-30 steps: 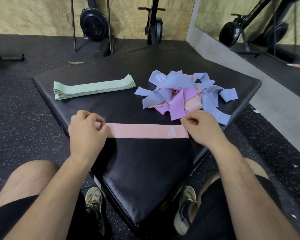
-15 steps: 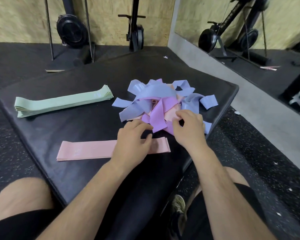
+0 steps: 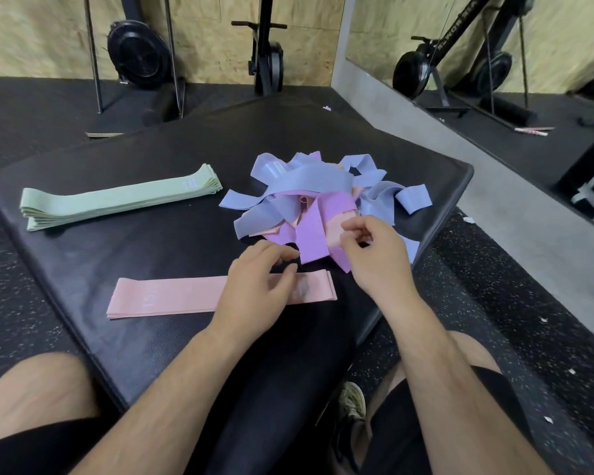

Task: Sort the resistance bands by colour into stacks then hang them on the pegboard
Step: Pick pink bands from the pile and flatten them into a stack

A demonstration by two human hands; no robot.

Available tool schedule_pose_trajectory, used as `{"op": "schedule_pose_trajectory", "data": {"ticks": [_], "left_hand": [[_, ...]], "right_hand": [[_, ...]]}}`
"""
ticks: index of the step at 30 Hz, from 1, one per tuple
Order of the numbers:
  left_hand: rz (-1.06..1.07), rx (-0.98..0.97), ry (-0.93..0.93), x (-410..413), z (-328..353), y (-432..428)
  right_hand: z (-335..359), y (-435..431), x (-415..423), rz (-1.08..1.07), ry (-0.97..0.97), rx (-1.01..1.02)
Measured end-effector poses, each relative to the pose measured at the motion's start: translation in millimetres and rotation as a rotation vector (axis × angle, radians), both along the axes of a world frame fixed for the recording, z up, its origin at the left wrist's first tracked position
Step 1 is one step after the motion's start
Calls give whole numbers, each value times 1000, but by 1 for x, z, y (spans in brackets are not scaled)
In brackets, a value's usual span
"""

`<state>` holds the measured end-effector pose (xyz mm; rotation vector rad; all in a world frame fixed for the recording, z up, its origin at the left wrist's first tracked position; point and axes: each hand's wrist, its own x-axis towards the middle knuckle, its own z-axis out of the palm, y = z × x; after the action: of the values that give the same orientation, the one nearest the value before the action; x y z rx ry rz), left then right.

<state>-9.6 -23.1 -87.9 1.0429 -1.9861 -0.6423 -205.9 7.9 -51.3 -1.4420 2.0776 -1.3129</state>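
A single pink band (image 3: 172,298) lies flat on the black mat (image 3: 144,351) close to me. My left hand (image 3: 258,282) is over its right part, fingers loosely curled and holding nothing. A neat stack of green bands (image 3: 117,198) lies at the far left of the mat. At the right sits a tangled pile of blue, purple and pink bands (image 3: 306,193). My right hand (image 3: 374,262) is at the pile's near edge, its thumb and forefinger curled close over a pink band (image 3: 333,229) and a purple band (image 3: 311,238). I cannot tell whether they pinch anything.
The mat's right corner (image 3: 460,173) ends just beyond the pile, with speckled rubber floor (image 3: 494,303) around it. Exercise machines (image 3: 138,56) stand by the plywood wall behind. A mirror (image 3: 494,63) runs along the right. My knees flank the mat's near edge.
Both hands left the ends of the pink band, which now lies flat. They moved right to the mixed pile, and my head turned right with them.
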Motion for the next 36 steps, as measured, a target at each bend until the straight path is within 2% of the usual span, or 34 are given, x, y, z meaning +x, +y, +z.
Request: {"op": "schedule_pose_trajectory", "data": {"ticks": [3,6,8,12,15,19,22,28,33,36], "left_hand": [[-14,41,60,0,2,3],[-70,158,204,0,10,8],[-109,206,294,0,14,10],[-66,117,358,3,16,8],[-34,185,452,6,23,11],[30,208,549,13,30,15],[37,185,611,24,36,20],[-149,54,583,52,42,29],[-87,275,586,58,30,25],[-82,284,546,54,22,20]], "right_hand": [[11,10,17,67,-74,-152],[16,21,36,172,-70,-315],[15,26,46,296,-128,-332],[11,28,57,470,-259,-302],[11,24,57,409,-281,-274],[7,12,52,345,-83,-108],[4,4,51,319,-39,-37],[6,-3,55,298,0,-226],[14,5,62,358,-167,-410],[17,10,62,379,-245,-414]]}}
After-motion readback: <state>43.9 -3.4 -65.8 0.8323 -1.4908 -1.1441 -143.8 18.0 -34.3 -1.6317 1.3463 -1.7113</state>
